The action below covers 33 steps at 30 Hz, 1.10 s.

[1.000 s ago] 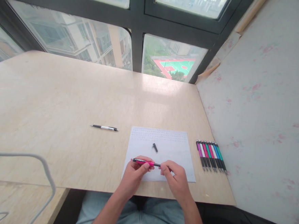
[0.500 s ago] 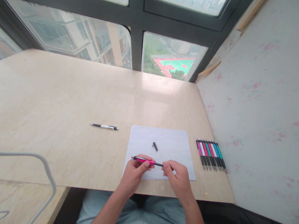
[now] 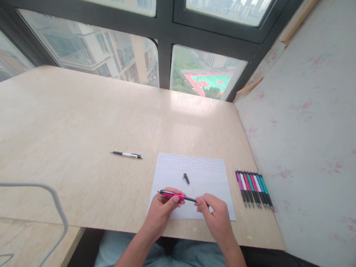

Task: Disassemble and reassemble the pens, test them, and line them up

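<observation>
My left hand [image 3: 163, 207] is closed around the pink barrel of a pen [image 3: 171, 195], its clip end pointing left. A thin black refill [image 3: 190, 199] juts from the barrel's right end. My right hand [image 3: 213, 211] pinches the far end of that refill, and its tip is hidden by the fingers. Both hands are above a sheet of white paper [image 3: 205, 182] with rows of faint writing along its top. On the paper, just beyond the hands, lies a short black pen piece [image 3: 186, 178], apart from both.
A white and black pen [image 3: 125, 154] lies left of the paper. Several coloured pens [image 3: 254, 188] form a row at the right, beside the flowered wall [image 3: 316, 159]. A grey cable [image 3: 51, 198] loops across the left front. Windows stand behind the table [image 3: 73, 142].
The view has shifted slightly, so everything sits a little lower. Slightly more of the black refill shows between my hands. Both hands keep their hold.
</observation>
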{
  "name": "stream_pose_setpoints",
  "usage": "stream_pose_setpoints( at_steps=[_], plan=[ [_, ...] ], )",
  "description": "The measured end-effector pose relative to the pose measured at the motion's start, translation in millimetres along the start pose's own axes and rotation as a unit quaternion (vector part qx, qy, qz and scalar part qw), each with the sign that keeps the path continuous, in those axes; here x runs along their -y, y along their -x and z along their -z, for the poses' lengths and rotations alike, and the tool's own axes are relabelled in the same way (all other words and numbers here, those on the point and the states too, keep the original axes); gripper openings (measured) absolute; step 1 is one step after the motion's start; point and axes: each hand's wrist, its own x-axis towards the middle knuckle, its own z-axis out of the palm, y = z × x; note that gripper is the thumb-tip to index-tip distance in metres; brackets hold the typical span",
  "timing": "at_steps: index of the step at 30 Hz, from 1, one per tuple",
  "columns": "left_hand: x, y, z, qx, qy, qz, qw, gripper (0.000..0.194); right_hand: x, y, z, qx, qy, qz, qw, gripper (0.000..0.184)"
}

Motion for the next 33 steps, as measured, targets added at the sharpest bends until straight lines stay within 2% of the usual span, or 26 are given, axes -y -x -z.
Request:
stream_pose_setpoints(
  at_steps=[5, 15, 18, 24, 26, 33],
  plan=[
    [-0.1, 0.2, 0.8, 0.011, 0.002, 0.001, 1.000, 0.017, -0.7, -1.6, 2.1, -0.005, 0.017, 0.052, 0.999, 0.032],
    [0.3, 0.0, 1.2, 0.005, 0.004, 0.005, 1.000, 0.015, -1.3, -1.0, 1.3, -0.017, 0.027, 0.068, 0.997, 0.029],
    [0.6, 0.1, 1.5, 0.006, -0.002, 0.004, 1.000, 0.015, -1.7, -0.6, 0.9, -0.012, 0.026, 0.040, 0.999, 0.032],
    [-1.8, 1.3, -0.4, 0.003, -0.032, -0.002, 0.999, 0.017, -1.6, 1.0, -2.9, 0.007, -0.029, -0.085, 0.996, 0.046],
    [-3.0, 1.5, -1.7, 0.000, -0.035, -0.001, 0.999, 0.018, -0.3, 1.0, -3.1, 0.007, -0.031, -0.088, 0.996, 0.043],
    [-3.1, -0.4, -1.3, -0.020, 0.027, 0.017, 0.999, 0.018, 4.7, 0.3, 1.6, -0.032, -0.013, 0.003, 0.999, 0.008]
  ],
)
